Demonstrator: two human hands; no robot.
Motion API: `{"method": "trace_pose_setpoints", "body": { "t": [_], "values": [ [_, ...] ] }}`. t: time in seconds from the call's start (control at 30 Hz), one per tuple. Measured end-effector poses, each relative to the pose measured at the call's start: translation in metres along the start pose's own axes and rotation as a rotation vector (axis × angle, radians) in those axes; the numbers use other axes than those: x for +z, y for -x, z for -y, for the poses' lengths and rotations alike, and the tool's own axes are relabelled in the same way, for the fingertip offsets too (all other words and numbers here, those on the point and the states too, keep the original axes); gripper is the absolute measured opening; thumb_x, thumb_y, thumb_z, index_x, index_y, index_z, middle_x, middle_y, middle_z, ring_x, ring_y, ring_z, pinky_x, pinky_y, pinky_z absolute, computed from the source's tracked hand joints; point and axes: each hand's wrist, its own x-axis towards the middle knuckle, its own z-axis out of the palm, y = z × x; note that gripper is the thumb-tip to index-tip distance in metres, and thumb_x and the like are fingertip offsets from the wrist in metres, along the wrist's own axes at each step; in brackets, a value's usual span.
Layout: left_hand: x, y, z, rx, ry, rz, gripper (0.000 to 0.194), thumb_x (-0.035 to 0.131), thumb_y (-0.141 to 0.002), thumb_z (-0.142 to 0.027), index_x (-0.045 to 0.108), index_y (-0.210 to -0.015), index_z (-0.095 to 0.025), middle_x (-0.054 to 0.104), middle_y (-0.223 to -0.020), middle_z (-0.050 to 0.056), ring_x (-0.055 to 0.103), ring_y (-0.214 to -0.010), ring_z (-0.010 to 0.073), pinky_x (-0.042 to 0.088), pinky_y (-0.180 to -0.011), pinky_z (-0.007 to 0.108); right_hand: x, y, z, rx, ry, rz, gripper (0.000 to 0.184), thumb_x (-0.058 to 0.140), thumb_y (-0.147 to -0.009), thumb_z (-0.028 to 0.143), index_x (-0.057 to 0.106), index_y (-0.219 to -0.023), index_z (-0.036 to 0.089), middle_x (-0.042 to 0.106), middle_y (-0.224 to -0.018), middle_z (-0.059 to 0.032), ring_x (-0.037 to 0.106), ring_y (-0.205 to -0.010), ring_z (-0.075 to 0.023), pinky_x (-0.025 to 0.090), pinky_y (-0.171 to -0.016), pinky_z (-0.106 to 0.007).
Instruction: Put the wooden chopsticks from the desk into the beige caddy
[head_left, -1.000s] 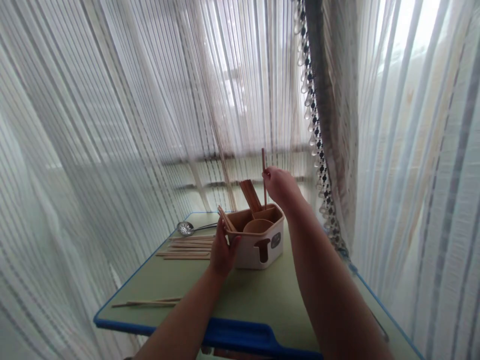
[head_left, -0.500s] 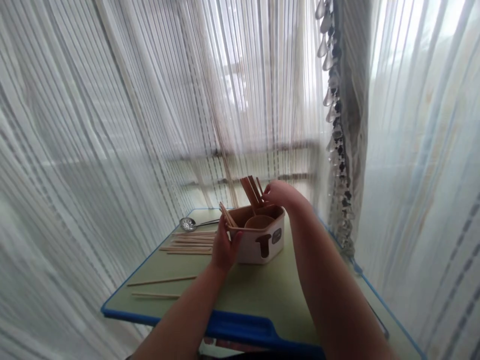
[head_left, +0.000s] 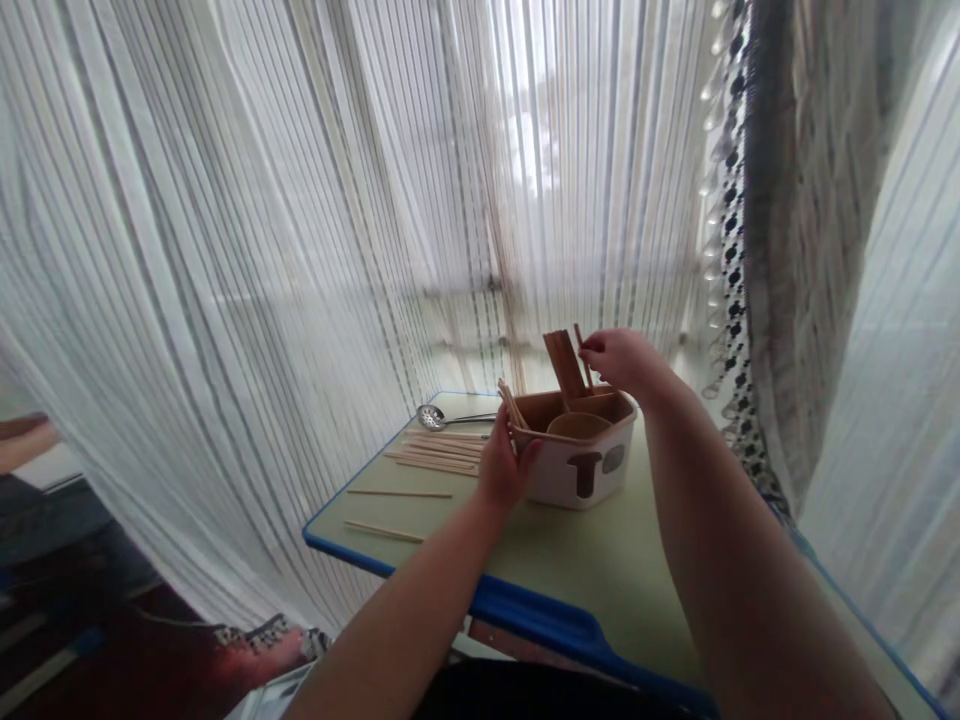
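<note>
A white utensil caddy (head_left: 551, 475) with a brown inside and a dark T-shaped mark on its front stands on the green table. My left hand (head_left: 506, 462) grips its left corner, thumb on the front, fingers along the side. Light chopsticks (head_left: 511, 405) lean out of that end. In the middle sits a round tan ladle or bowl (head_left: 579, 425). Behind it rises a bundle of brown chopsticks (head_left: 564, 362). Above the back right rim my right hand (head_left: 619, 360) pinches a single brown chopstick (head_left: 583, 352), whose lower end is down at the caddy.
Left of the caddy lie several light chopsticks (head_left: 439, 453) in a row, with two more apart nearer the front. A metal slotted spoon (head_left: 431, 417) lies behind them. The table has a blue edge (head_left: 525, 608). Sheer curtains (head_left: 337, 200) hang close around the back and sides.
The view has turned left, so the table sits farther right in it. My right hand and its chopstick are slightly higher over the caddy. My left hand keeps its grip.
</note>
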Motion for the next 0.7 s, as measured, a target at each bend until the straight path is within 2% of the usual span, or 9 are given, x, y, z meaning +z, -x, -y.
{"method": "trace_pose_setpoints", "body": {
  "t": [0.23, 0.53, 0.6, 0.7],
  "values": [
    [0.0, 0.0, 0.002, 0.003, 0.004, -0.019, 0.071, 0.052, -0.084, -0.043, 0.024, -0.14, -0.01, 0.057, -0.121, 0.02, 0.058, -0.108, 0.0267, 0.048, -0.087, 0.039, -0.003, 0.002, 0.0, 0.078, 0.024, 0.148, 0.02, 0.054, -0.078, 0.021, 0.073, -0.083, 0.013, 0.071, -0.072, -0.0085, 0.065, -0.064, -0.0157, 0.045, -0.062, -0.024],
    [0.001, 0.0, 0.007, -0.019, 0.033, 0.004, 0.071, 0.052, -0.084, -0.043, 0.023, -0.141, -0.012, 0.058, -0.118, 0.018, 0.059, -0.104, 0.0262, 0.048, -0.085, 0.038, -0.001, 0.004, -0.001, 0.077, 0.027, 0.119, 0.016, 0.058, -0.078, 0.02, 0.071, -0.083, 0.015, 0.071, -0.079, -0.0078, 0.065, -0.071, -0.0158, 0.046, -0.067, -0.024],
    [0.001, 0.0, 0.007, -0.022, 0.035, 0.002, 0.071, 0.052, -0.084, -0.043, 0.024, -0.141, -0.012, 0.059, -0.116, 0.017, 0.06, -0.103, 0.026, 0.049, -0.084, 0.038, -0.004, 0.004, -0.001, 0.073, 0.027, 0.041, 0.019, 0.054, -0.08, 0.022, 0.07, -0.089, 0.015, 0.071, -0.085, -0.01, 0.065, -0.08, -0.0184, 0.045, -0.072, -0.027],
    [0.001, 0.0, 0.008, -0.009, 0.023, -0.01, 0.07, 0.052, -0.084, -0.043, 0.025, -0.14, -0.012, 0.06, -0.114, 0.017, 0.06, -0.102, 0.026, 0.049, -0.083, 0.037, -0.017, 0.006, 0.003, 0.067, -0.03, -0.259, 0.025, 0.047, -0.085, 0.023, 0.067, -0.098, 0.015, 0.07, -0.092, -0.0111, 0.063, -0.088, -0.0206, 0.045, -0.076, -0.03]
  ]
}}
